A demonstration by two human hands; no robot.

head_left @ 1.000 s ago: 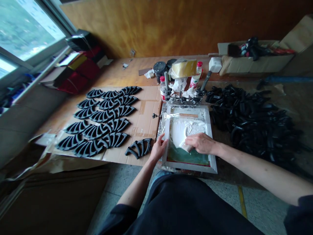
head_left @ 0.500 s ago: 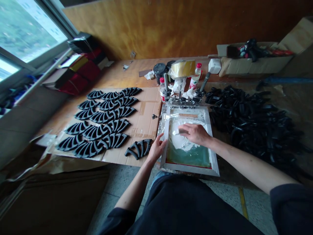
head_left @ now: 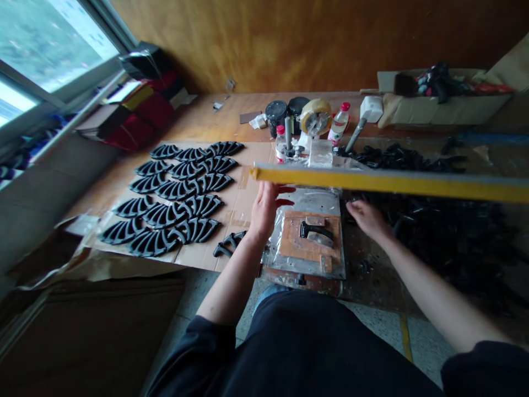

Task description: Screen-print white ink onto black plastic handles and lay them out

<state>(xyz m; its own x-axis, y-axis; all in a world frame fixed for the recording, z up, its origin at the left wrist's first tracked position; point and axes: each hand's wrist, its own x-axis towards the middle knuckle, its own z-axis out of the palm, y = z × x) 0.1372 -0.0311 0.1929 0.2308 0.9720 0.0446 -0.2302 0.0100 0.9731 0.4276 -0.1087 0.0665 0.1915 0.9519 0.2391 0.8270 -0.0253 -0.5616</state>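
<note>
The screen-printing frame (head_left: 388,182) is tilted up on its hinge, and I see it edge-on as a yellow bar across the view. My left hand (head_left: 266,208) is raised at the frame's left end, fingers wrapped on its edge. Below lies the foil-covered jig plate (head_left: 289,253) with one black curved part (head_left: 316,230) seated on its wooden block. Just right of the plate, my right hand (head_left: 366,218) hovers low beside the heap of black parts (head_left: 450,242), fingers loosely apart and nothing in them.
Several printed black parts (head_left: 177,190) lie in rows on cardboard (head_left: 243,207) at the left, one more (head_left: 229,243) near my left wrist. Ink tins (head_left: 276,114), a tape roll (head_left: 316,116) and bottles (head_left: 339,122) stand behind the hinge. A cardboard box (head_left: 438,105) sits far right.
My right hand stopped wiping white ink across the screen and dropped to the right of the jig. The frame swung up off the plate with my left hand, uncovering the black part.
</note>
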